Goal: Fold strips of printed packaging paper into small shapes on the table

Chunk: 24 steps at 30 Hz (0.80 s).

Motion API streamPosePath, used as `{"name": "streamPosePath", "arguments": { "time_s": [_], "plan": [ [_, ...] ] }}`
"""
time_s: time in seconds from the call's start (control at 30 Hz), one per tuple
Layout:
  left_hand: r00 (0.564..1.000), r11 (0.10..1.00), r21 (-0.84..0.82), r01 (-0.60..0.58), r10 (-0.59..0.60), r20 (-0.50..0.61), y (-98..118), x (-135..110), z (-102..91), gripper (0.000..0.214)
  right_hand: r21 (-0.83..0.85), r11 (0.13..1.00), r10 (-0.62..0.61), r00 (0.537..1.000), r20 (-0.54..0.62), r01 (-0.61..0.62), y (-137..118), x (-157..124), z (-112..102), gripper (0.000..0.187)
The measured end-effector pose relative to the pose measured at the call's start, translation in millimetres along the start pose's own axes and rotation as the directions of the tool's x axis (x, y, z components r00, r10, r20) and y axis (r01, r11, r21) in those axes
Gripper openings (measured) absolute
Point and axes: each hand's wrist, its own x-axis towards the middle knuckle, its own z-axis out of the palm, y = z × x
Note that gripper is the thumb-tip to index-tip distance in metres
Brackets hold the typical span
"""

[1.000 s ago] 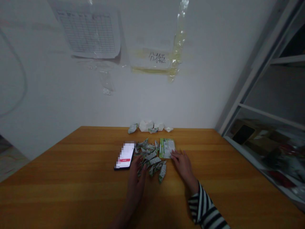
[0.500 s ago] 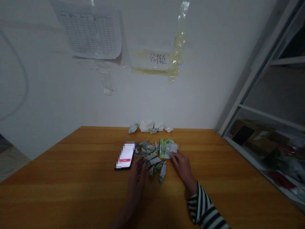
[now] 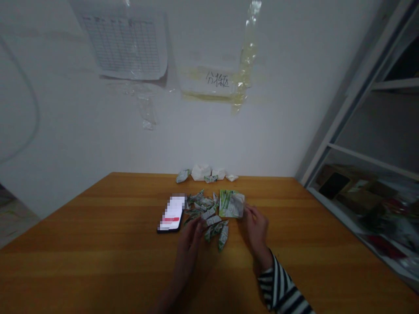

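Crumpled green-and-white wrappers point(image 3: 223, 237) lie in a loose pile on the wooden table. My left hand point(image 3: 189, 237) is at the pile's near left side, its fingertips pinched together at the end of a narrow folded wrapper point(image 3: 213, 220). Flat green-and-white wrappers point(image 3: 229, 204) rest to the right of the pile, one appearing to lie over another. Just off their right edge is my right hand point(image 3: 257, 224), its fingers curled together with nothing visible between them. Dim light and blur hide the fine detail at both sets of fingertips.
A phone point(image 3: 172, 213) with a lit screen lies left of the pile. Crumpled white papers point(image 3: 201, 172) and a wrapper ball point(image 3: 183, 176) sit against the wall at the table's back edge. Shelving with cardboard boxes point(image 3: 363, 196) stands on the right.
My left hand's fingers have closed together at the pile's edge. My right hand has drawn slightly right, off the flat wrappers, whose upper piece now lies flatter.
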Motion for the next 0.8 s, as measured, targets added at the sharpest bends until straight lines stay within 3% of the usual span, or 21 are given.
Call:
{"name": "streamPosePath", "arguments": {
  "time_s": [0.03,0.07,0.1,0.13,0.2,0.23,0.27,0.37,0.47,0.7,0.8],
  "plan": [
    [0.995,0.993,-0.060,0.098,-0.096,0.037,1.0,1.7,0.4,0.054,0.031,0.997,-0.072,0.996,-0.045,0.074,-8.6,-4.1,-2.9,0.032],
    [0.978,0.971,-0.131,0.201,-0.190,0.089,1.9,3.6,0.9,0.057,0.068,0.980,-0.188,0.982,0.004,0.187,-18.4,-9.2,-5.6,0.029],
    [0.953,0.935,-0.204,0.291,-0.265,0.145,2.6,5.4,1.2,0.061,0.119,0.946,-0.316,0.940,0.125,0.302,-28.9,-15.0,-7.9,0.029],
    [0.926,0.892,-0.267,0.365,-0.317,0.207,3.1,7.0,1.3,0.064,0.173,0.905,-0.422,0.866,0.268,0.388,-39.2,-21.0,-9.6,0.028],
    [0.908,0.848,-0.342,0.406,-0.329,0.260,3.3,8.9,0.4,0.064,0.275,0.821,-0.571,0.707,0.417,0.501,-56.9,-32.2,-11.5,0.028],
    [0.902,0.839,-0.345,0.421,-0.349,0.253,3.1,8.9,-0.6,0.059,0.312,0.792,-0.610,0.654,0.448,0.525,-63.3,-36.7,-11.8,0.027],
    [0.909,0.842,-0.347,0.413,-0.361,0.208,2.8,8.5,-1.6,0.053,0.338,0.777,-0.629,0.629,0.457,0.532,-67.9,-40.0,-12.0,0.026],
    [0.915,0.847,-0.349,0.400,-0.393,0.095,3.3,5.2,-3.0,0.050,0.380,0.779,-0.625,0.662,0.414,0.499,-71.8,-44.1,-12.1,0.018],
    [0.909,0.827,-0.384,0.412,-0.406,0.101,7.7,0.8,-0.4,0.051,0.374,0.809,-0.581,0.712,0.395,0.453,-68.8,-43.4,-12.3,0.013],
    [0.916,0.850,-0.354,0.390,-0.397,0.057,15.0,-0.9,-0.4,0.040,0.335,0.847,-0.523,0.757,0.392,0.412,-70.0,-45.2,-10.2,0.010],
    [0.897,0.831,-0.367,0.417,-0.442,0.019,13.4,3.3,-4.6,0.032,0.381,0.872,-0.459,0.783,0.420,0.307,-72.5,-45.0,-9.5,0.007]
  ]
}}
